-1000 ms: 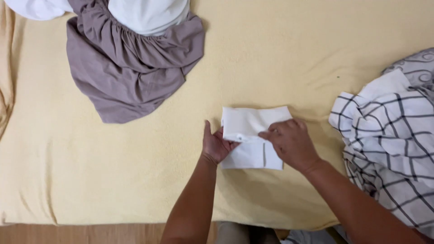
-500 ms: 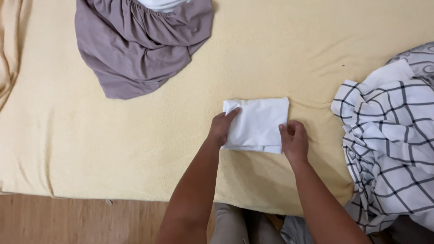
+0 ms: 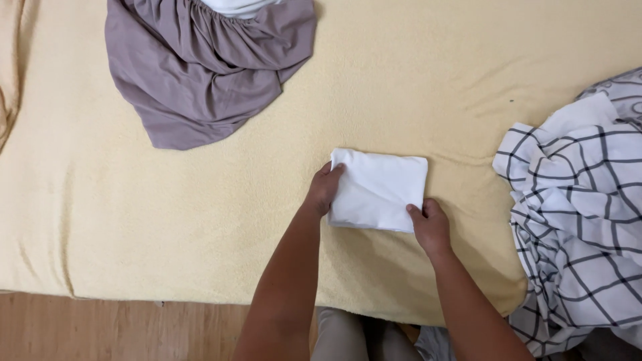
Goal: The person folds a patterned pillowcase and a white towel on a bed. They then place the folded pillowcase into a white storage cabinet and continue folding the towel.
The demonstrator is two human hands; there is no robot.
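White cloth point(image 3: 378, 190), folded to a small flat rectangle, lies mid-mattress point(image 3: 167, 220), near the front edge.

Going left to right, we note:

- Far left: a bare stretch of yellow mattress, with wood floor point(image 3: 100, 331) below it.
- Upper left: a grey garment point(image 3: 200, 73) in a loose heap, gathered waistband up, something white tucked at the top edge. It is well apart from the cloth.
- Left hand point(image 3: 324, 190): fingers laid on the cloth's left edge, thumb seemingly under the fold. It reads to us as a light pinch on the cloth; the thumb is partly hidden, so we hedge.
- Right hand point(image 3: 429, 226): at the lower right corner, fingertips curled onto the cloth's edge, pinching that corner.
- Far right: a checked fabric point(image 3: 575, 220), black lines on white, crumpled and hanging over the mattress edge, near but not touching the cloth.

Progress, as we judge it: the cloth looks fully folded, edges squared. The grey garment and the checked fabric remain unfolded.
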